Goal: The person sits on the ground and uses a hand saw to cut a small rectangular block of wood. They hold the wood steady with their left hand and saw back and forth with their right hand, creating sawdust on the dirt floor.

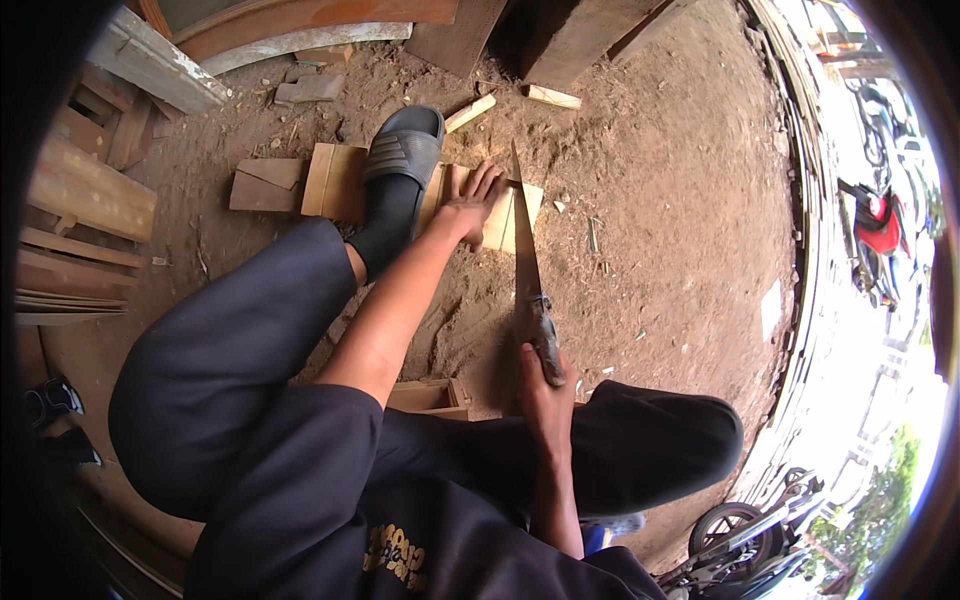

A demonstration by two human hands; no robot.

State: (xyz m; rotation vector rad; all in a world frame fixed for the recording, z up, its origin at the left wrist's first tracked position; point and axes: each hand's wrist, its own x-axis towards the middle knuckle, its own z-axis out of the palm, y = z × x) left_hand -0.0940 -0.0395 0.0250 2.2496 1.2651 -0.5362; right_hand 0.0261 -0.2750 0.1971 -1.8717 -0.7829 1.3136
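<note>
Evidently, the step in hand is sawing across a pale wooden board (320, 182) laid on the dirt floor (650, 230). At its far-left end sits a darker wood piece (265, 188), whether beneath the board or only against it being hard to tell. Next along, a sandalled foot (405, 155) stands on the board, apparently pinning it. Just right of the foot, the left hand (474, 208) presses on the board, palm down with fingers spread wide, gripping nothing. Beyond the fingertips, near the board's right end, the saw (526, 250) crosses the wood; how deep any cut runs does not show. Lower down, the right hand (548, 385) is wrapped around the saw's dark handle. As a judgement, the next move calls for long, even strokes, the blade kept straight and the spread fingers clear of its teeth, while foot and palm hold the board steady.
</note>
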